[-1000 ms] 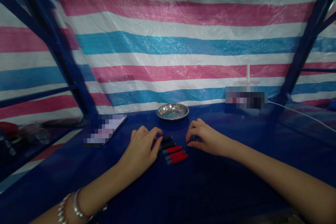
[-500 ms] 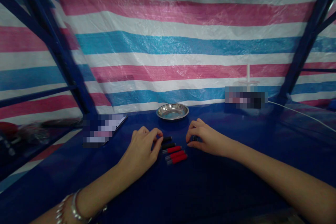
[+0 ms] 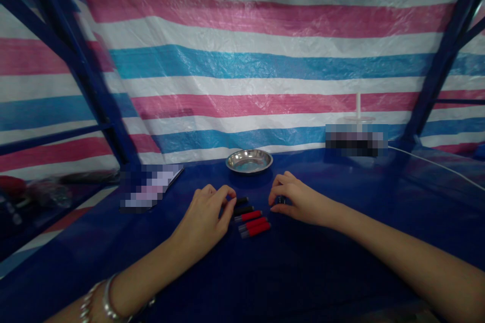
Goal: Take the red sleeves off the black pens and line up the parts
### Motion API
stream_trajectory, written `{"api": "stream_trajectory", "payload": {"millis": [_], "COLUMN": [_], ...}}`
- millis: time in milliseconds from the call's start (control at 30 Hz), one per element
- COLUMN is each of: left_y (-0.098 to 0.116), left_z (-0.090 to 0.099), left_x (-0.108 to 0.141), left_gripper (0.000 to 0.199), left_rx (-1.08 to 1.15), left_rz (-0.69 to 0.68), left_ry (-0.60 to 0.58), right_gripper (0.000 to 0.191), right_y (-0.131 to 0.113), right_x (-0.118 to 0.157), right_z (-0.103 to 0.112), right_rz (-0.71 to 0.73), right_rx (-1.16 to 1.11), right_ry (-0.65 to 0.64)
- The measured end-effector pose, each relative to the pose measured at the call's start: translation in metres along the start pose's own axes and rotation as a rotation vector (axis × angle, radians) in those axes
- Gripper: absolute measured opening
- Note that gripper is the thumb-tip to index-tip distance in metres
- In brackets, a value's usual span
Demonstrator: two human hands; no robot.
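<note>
**Five red and black tubes, all lying outside the steel dish.**
Left hand curled beside them, grip unclear; right hand pinching a small dark item.

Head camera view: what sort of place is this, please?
Probably a makeshift work booth: a blue metal frame hung with striped plastic tarpaulin, and a blue-topped table holding a steel dish.

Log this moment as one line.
left hand: at row of red and black tubes | right hand: on small dark object | steel dish: beyond hands
</note>
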State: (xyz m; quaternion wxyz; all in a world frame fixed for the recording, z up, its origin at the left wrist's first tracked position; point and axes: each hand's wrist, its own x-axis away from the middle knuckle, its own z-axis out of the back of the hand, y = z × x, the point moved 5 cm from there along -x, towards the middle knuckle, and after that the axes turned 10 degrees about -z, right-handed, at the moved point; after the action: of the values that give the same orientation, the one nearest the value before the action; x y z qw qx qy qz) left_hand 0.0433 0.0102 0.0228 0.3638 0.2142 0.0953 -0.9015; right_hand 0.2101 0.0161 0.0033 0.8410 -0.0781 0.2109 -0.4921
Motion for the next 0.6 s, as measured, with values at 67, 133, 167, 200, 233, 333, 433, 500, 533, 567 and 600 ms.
{"api": "stream_trajectory", "payload": {"millis": [67, 133, 167, 200, 233, 333, 433, 500, 533, 567, 600], "left_y": [0.0008, 0.0018, 0.0023, 0.0027, 0.0029, 0.0031, 0.0034, 0.0046, 0.0057, 0.0071, 0.0086], "left_z": [-0.0001, -0.0001, 0.0, 0.0002, 0.0004, 0.0005, 0.0002, 0.0004, 0.0008, 0.0013, 0.002], "left_x": [0.0003, 0.0007, 0.0008, 0.001, 0.0011, 0.0016, 0.0017, 0.0015, 0.0014, 0.0012, 0.0011], "left_gripper": [0.013, 0.013, 0.014, 0.013, 0.013, 0.013, 0.013, 0.014, 0.014, 0.015, 0.015], "left_rx": [0.003, 0.01, 0.014, 0.018, 0.02, 0.025, 0.027, 0.027, 0.028, 0.033, 0.039], "left_rz": [0.0, -0.007, -0.012, -0.017, -0.022, -0.032, -0.044, -0.059, -0.071, -0.086, -0.101], "left_ry": [-0.001, 0.001, 0.004, 0.006, 0.009, 0.014, 0.015, 0.016, 0.018, 0.02, 0.022], "right_gripper": [0.009, 0.009, 0.01, 0.01, 0.01, 0.009, 0.009, 0.009, 0.009, 0.009, 0.009], "right_y": [0.0005, 0.0012, 0.0014, 0.0016, 0.0017, 0.0014, 0.0011, 0.0012, 0.0014, 0.0015, 0.0015], "right_x": [-0.0002, -0.0005, -0.0006, -0.0007, -0.0007, -0.0006, -0.0002, -0.0001, -0.0001, -0.0002, -0.0003], "right_z": [-0.0005, -0.001, -0.0012, -0.0013, -0.0013, -0.0011, -0.0009, -0.0007, -0.0007, -0.0006, -0.0005], "right_rz": [0.001, 0.001, 0.001, 0.001, 0.001, 0.002, 0.003, 0.002, 0.001, 0.001, 0.003], "right_rx": [-0.001, -0.003, -0.004, -0.004, -0.004, -0.005, -0.008, -0.005, -0.004, -0.003, -0.002], "right_ry": [-0.001, -0.002, -0.004, -0.004, -0.005, -0.006, -0.01, -0.011, -0.01, -0.008, -0.006]}}
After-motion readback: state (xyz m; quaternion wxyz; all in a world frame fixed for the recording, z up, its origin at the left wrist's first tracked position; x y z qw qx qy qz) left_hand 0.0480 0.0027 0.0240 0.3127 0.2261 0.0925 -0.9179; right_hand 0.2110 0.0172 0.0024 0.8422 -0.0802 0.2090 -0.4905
